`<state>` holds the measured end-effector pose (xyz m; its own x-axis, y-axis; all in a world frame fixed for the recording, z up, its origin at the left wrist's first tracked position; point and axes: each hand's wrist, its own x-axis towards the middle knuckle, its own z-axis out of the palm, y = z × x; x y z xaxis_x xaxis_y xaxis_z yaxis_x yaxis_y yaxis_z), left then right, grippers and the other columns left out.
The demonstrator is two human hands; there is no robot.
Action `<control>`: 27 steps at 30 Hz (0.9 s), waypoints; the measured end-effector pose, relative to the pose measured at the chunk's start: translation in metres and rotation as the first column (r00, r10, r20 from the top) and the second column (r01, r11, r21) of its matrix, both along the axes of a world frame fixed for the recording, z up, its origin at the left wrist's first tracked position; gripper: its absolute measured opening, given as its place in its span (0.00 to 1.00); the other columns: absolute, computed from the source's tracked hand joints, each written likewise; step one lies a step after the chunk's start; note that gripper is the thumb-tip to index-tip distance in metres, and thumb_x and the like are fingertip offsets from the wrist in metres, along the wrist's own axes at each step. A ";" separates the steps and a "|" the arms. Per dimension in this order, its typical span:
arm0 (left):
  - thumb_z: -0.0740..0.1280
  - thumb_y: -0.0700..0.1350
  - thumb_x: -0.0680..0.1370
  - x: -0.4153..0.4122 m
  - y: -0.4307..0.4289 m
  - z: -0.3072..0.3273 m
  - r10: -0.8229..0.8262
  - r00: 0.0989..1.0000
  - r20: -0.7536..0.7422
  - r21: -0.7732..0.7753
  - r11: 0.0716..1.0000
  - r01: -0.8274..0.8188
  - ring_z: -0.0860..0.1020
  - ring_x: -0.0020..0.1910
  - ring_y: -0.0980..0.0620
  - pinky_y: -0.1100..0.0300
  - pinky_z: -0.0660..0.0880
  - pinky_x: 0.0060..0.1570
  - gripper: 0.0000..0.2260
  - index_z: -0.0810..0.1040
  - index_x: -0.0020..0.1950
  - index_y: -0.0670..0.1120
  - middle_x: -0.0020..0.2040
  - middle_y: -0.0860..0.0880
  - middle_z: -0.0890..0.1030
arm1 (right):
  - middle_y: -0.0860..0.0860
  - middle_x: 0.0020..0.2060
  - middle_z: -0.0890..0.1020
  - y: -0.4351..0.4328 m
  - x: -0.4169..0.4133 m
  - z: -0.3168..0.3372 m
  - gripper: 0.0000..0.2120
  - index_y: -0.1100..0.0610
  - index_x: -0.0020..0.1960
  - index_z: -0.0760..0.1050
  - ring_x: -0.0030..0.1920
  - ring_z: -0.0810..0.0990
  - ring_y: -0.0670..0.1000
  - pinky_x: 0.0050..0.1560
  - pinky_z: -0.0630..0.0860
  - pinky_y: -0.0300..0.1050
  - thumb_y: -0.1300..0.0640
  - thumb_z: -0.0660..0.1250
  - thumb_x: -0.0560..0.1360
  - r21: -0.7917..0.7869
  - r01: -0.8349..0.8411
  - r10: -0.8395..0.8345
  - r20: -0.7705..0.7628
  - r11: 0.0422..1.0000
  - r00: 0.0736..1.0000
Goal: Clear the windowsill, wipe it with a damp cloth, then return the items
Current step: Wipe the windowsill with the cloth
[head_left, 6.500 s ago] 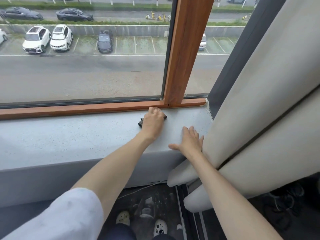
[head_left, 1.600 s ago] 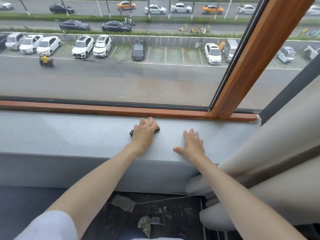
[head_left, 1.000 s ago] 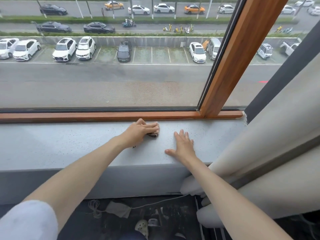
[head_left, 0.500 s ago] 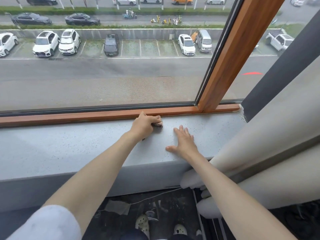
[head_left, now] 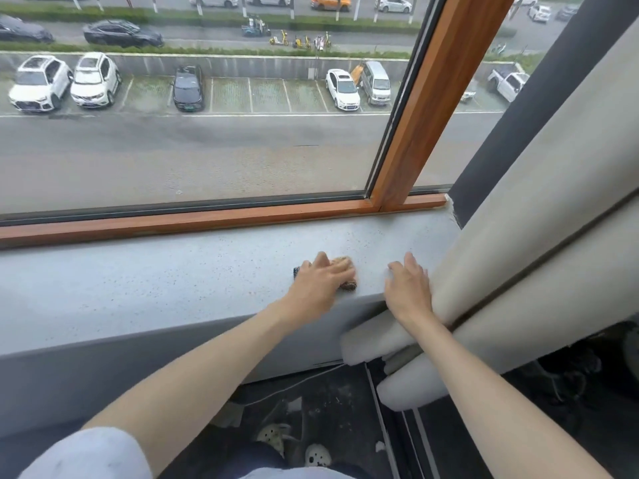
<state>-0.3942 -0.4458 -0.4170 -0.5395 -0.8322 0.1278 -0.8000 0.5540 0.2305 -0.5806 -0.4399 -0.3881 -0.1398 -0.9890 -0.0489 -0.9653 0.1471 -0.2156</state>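
The grey speckled windowsill (head_left: 173, 281) runs across the view below a wooden window frame. My left hand (head_left: 320, 281) lies flat, fingers straight, pressing a small dark-and-tan cloth (head_left: 347, 285) onto the sill near its front edge; only the cloth's edges peek out from under the fingers. To its right, my right hand (head_left: 408, 288) rests palm-down on the sill, fingers straight, right beside the curtain.
A heavy beige curtain (head_left: 536, 209) hangs against the right end of the sill, its folds dropping to the floor. The wooden frame (head_left: 415, 133) and glass stand at the sill's back. Below are a dark floor, a thin cable and my white shoes (head_left: 276, 435).
My left hand has drawn the cloth from the back of the sill by the frame toward the front edge. My right hand has shifted right, up against the curtain.
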 end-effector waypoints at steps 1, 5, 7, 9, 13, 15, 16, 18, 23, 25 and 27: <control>0.62 0.30 0.70 0.000 0.010 -0.004 -0.125 0.992 0.001 -0.022 0.992 0.125 0.68 0.51 0.47 0.52 0.72 0.41 0.27 0.71 0.65 0.53 0.69 0.58 0.69 | 0.61 0.63 0.69 0.004 -0.007 0.000 0.12 0.64 0.56 0.75 0.60 0.69 0.61 0.63 0.60 0.50 0.63 0.56 0.78 -0.014 0.022 -0.023 -0.027 1.000 0.999; 0.67 0.30 0.67 0.048 -0.008 -0.002 -0.172 0.977 0.126 -0.056 0.982 0.180 0.73 0.52 0.44 0.51 0.74 0.42 0.35 0.67 0.70 0.54 0.73 0.55 0.65 | 0.64 0.66 0.65 0.020 -0.029 -0.001 0.11 0.64 0.54 0.73 0.63 0.66 0.62 0.64 0.59 0.47 0.68 0.56 0.74 0.036 0.102 -0.099 -0.077 0.994 0.992; 0.62 0.33 0.74 0.060 -0.027 0.005 0.172 0.972 0.163 -0.034 0.985 -0.168 0.68 0.61 0.41 0.48 0.69 0.52 0.29 0.62 0.73 0.52 0.76 0.53 0.58 | 0.65 0.68 0.63 0.028 -0.030 0.001 0.13 0.64 0.57 0.71 0.66 0.64 0.63 0.68 0.58 0.47 0.67 0.57 0.73 0.077 0.119 -0.109 -0.130 0.990 0.986; 0.57 0.36 0.79 0.041 -0.026 0.013 0.420 0.906 0.061 0.042 0.906 -0.422 0.65 0.60 0.41 0.49 0.65 0.53 0.20 0.65 0.69 0.51 0.75 0.52 0.61 | 0.64 0.69 0.63 0.035 -0.031 0.002 0.17 0.64 0.63 0.70 0.69 0.62 0.63 0.72 0.54 0.50 0.63 0.57 0.75 0.166 0.121 -0.063 -0.319 0.979 0.946; 0.50 0.30 0.70 -0.011 0.004 -0.011 -0.018 0.998 0.063 0.018 1.000 0.017 0.68 0.60 0.42 0.51 0.68 0.49 0.30 0.66 0.68 0.52 0.73 0.52 0.64 | 0.55 0.64 0.73 0.049 -0.054 0.007 0.20 0.52 0.66 0.72 0.67 0.66 0.60 0.69 0.54 0.60 0.50 0.55 0.77 0.460 0.128 0.323 -0.770 0.879 0.550; 0.50 0.27 0.67 -0.007 0.003 -0.006 -0.266 0.962 0.064 -0.004 0.964 0.267 0.68 0.61 0.45 0.50 0.68 0.49 0.36 0.64 0.72 0.53 0.75 0.54 0.62 | 0.51 0.61 0.76 0.051 -0.072 0.010 0.18 0.49 0.65 0.73 0.64 0.70 0.56 0.64 0.60 0.54 0.51 0.55 0.77 0.517 0.115 0.409 -0.777 0.848 0.479; 0.52 0.26 0.69 0.000 -0.003 0.002 -0.258 0.963 0.077 0.000 0.966 0.259 0.66 0.61 0.46 0.50 0.67 0.51 0.37 0.62 0.74 0.54 0.76 0.55 0.59 | 0.49 0.60 0.77 0.052 -0.078 0.011 0.17 0.49 0.64 0.74 0.62 0.72 0.55 0.61 0.63 0.51 0.53 0.56 0.77 0.526 0.092 0.411 -0.751 0.845 0.516; 0.55 0.29 0.76 0.006 -0.027 0.010 -0.057 0.990 0.126 0.010 0.998 0.056 0.64 0.62 0.46 0.49 0.63 0.54 0.34 0.58 0.76 0.57 0.77 0.57 0.54 | 0.48 0.58 0.78 0.054 -0.086 0.012 0.15 0.50 0.62 0.74 0.60 0.76 0.53 0.57 0.68 0.46 0.57 0.58 0.77 0.519 0.044 0.385 -0.685 0.853 0.618; 0.56 0.32 0.75 -0.051 -0.063 0.017 0.369 0.919 0.139 0.086 0.920 -0.382 0.59 0.67 0.41 0.45 0.61 0.58 0.27 0.61 0.72 0.51 0.77 0.52 0.54 | 0.49 0.55 0.80 0.071 -0.093 0.007 0.13 0.53 0.57 0.76 0.56 0.79 0.51 0.47 0.71 0.41 0.64 0.59 0.77 0.466 -0.095 0.383 -0.575 0.880 0.723; 0.57 0.31 0.74 -0.079 -0.050 0.021 0.328 0.935 0.132 0.066 0.939 -0.339 0.62 0.63 0.40 0.46 0.65 0.54 0.25 0.64 0.69 0.49 0.74 0.49 0.59 | 0.50 0.54 0.80 0.076 -0.092 0.006 0.13 0.54 0.55 0.77 0.55 0.79 0.52 0.48 0.71 0.42 0.66 0.59 0.77 0.448 -0.130 0.391 -0.560 0.885 0.731; 0.59 0.32 0.73 -0.090 -0.027 0.016 0.096 0.978 0.187 -0.014 0.995 -0.095 0.65 0.59 0.41 0.46 0.69 0.50 0.26 0.64 0.69 0.49 0.72 0.49 0.62 | 0.51 0.54 0.80 0.081 -0.093 0.007 0.13 0.55 0.55 0.76 0.55 0.80 0.52 0.46 0.70 0.42 0.67 0.59 0.76 0.439 -0.144 0.391 -0.547 0.887 0.740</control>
